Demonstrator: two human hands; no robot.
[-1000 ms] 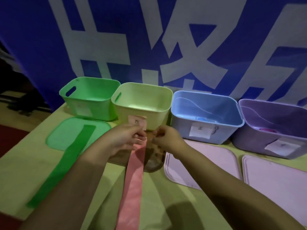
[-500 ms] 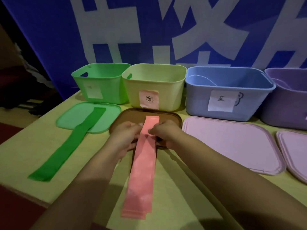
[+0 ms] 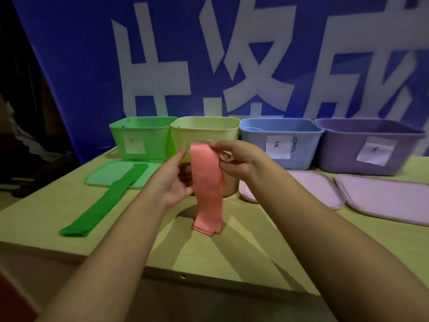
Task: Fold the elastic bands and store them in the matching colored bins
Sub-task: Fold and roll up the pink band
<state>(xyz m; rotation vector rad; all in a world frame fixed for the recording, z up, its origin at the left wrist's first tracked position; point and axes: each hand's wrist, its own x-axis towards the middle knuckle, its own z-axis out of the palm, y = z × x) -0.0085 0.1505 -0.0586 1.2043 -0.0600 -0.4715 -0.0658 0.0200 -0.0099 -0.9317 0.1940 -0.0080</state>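
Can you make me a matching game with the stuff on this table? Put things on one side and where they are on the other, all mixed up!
Things:
1. pink band
2. green band
3. blue bin
4. purple bin

Places:
A. lying flat, one end on the green lid
B. farthest right in the row of bins
C. hanging from the right hand
D. between the yellow bin and the purple one

Pairs: 1-C, 2-A, 3-D, 4-B

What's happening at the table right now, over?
Right hand pinches pink band at top; left hand open beside it. Band hangs doubled, tail on table. Green band unfolded. Nothing in the way.
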